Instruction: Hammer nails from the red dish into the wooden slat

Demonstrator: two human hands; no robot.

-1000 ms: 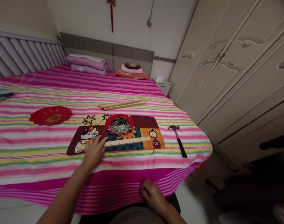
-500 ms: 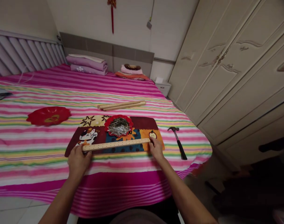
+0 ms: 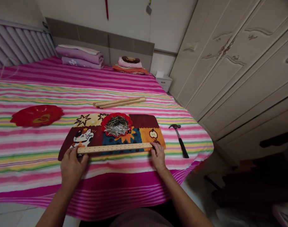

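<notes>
A pale wooden strip (image 3: 115, 147) with rows of small dark dots lies lengthwise across the front part of a patterned mat (image 3: 146, 119). My left hand (image 3: 72, 162) grips its left end between thumb and fingers. At the opposite end, my right hand (image 3: 158, 156) pinches the strip with thumb and fingertips. Just behind the strip, a red scalloped dish (image 3: 103, 128) full of nails (image 3: 118, 126) sits on the mat. To the right of the mat rests a claw hammer (image 3: 180, 141) with a black handle.
Several more wooden strips (image 3: 120, 102) lie behind the mat on the striped bedspread (image 3: 82, 176). A red plate (image 3: 37, 115) is at the left. Folded bedding (image 3: 81, 56) is stacked by the headboard (image 3: 129, 45), and a wardrobe (image 3: 219, 69) stands along the right.
The camera view has shifted, so the bed items appear slightly farther left and higher. Both hands still hold the strip's ends; the right fingers have spread a little along its end.
</notes>
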